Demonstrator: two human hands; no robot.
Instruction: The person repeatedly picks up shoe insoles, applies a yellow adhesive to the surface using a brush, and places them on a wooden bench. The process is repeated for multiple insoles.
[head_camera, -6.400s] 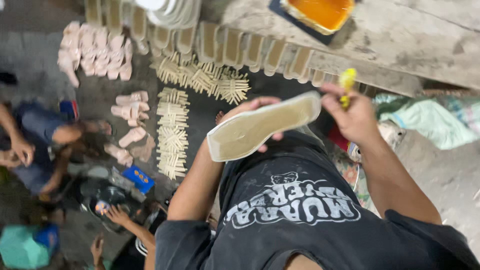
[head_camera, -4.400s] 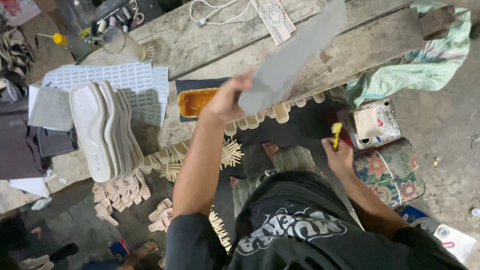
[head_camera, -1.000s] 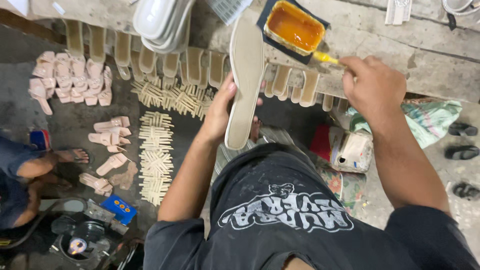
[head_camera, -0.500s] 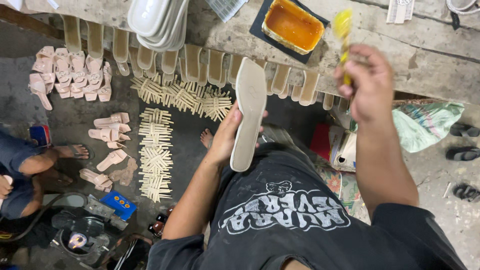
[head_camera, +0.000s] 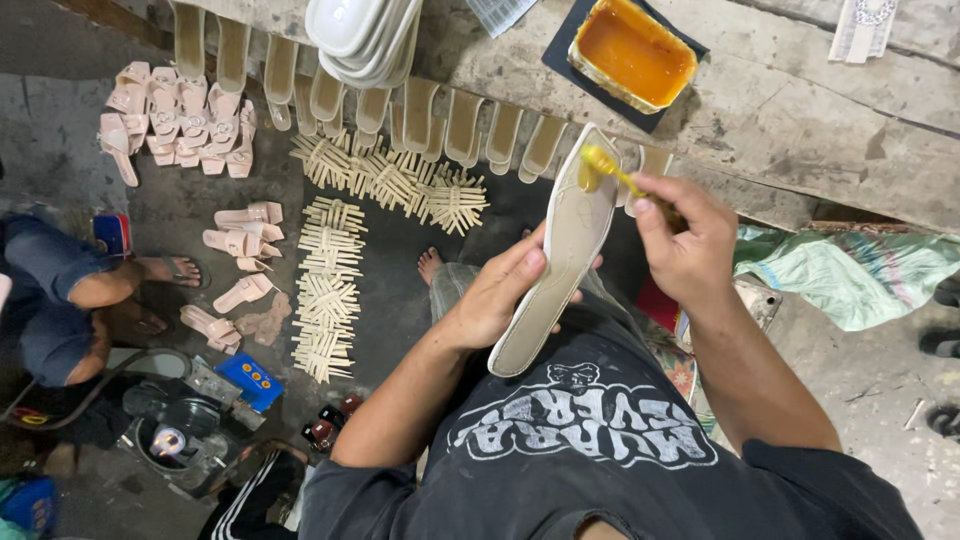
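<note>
While the left hand is wrapped around the edge of a long pale shoe sole, thumb on top and fingers closed underneath, it holds the sole tilted over the person's lap with its narrow end pointing toward the wooden bench. The right hand is closed on the handle of a small brush, whose yellow, glue-soaked head touches the upper end of the sole. Just beyond the sole, on the bench, sits a rectangular tray of orange glue on a dark mat. A stack of white soles lies on the bench to the left of the tray, and a row of tan soles leans along the bench's front edge. On the floor below, piles of thin cream strips lie criss-crossed, with pink sandals in a cluster near them. A crumpled green cloth lies to the right of the hands. At the far left another person's leg and foot rest on the floor, well apart from the work
</note>
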